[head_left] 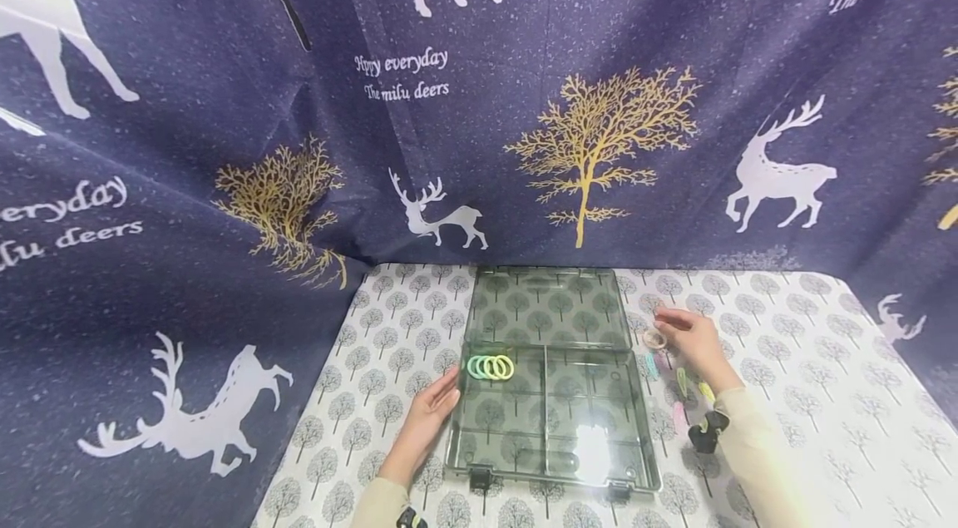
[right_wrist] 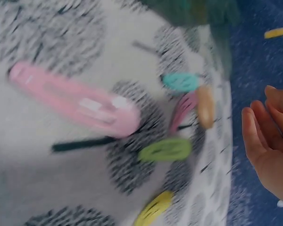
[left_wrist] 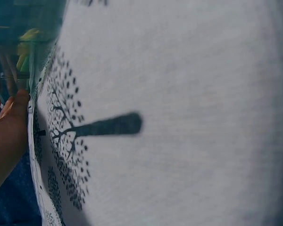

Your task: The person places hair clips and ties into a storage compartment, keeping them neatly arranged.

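A transparent dark-green plastic case (head_left: 545,420) lies with its lid (head_left: 550,308) folded back. Several overlapping rings (head_left: 490,367), mint to yellow, sit at the top left of its left compartment. My left hand (head_left: 428,416) rests against the case's left side, fingers extended; part of it shows in the left wrist view. My right hand (head_left: 692,342) hovers over a beige ring (head_left: 654,338), right of the case. In the right wrist view, its loosely bent fingers (right_wrist: 260,127) hold nothing, and the beige ring (right_wrist: 205,107) lies apart from them.
Several snap hair clips lie right of the case: a pink clip (right_wrist: 78,101), a turquoise clip (right_wrist: 180,82), a mauve clip (right_wrist: 184,109), a green clip (right_wrist: 166,149) and a yellow clip (right_wrist: 153,208). A dark-blue deer-print cloth (head_left: 479,129) hangs behind the tree-print tablecloth (head_left: 404,328).
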A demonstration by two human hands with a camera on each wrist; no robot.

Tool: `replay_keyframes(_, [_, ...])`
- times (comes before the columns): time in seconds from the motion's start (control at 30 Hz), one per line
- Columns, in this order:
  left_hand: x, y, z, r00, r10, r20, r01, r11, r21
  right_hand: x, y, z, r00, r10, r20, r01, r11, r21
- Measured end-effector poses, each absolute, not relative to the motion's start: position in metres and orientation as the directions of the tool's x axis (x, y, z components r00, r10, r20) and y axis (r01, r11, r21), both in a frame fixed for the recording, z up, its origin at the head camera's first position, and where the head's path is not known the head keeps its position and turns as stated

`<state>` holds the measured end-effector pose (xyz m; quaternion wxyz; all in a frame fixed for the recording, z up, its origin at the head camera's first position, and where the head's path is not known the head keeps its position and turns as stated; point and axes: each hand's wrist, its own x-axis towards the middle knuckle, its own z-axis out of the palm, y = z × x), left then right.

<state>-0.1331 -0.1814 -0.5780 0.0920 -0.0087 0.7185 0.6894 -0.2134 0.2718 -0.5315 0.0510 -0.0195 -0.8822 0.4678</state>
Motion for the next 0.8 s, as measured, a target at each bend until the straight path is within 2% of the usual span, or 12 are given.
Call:
replay_keyframes(0.43, [-0.133, -0.183, -0.58, -0.982, 0.123, -0.143, -0.139, 0.037, 0.99, -0.205, 0.287, -0.555, -0.999, 0.035, -0.028, 0.043, 0.546, -0.837])
replay_keyframes(0.8, [-0.135, -0.183, -0.583, -0.98, 0.132, -0.146, -0.147, 0.0, 0.989, -0.209, 0.286, -0.564, -0.99, 0.064, -0.125, 0.14, 0.491, -0.86])
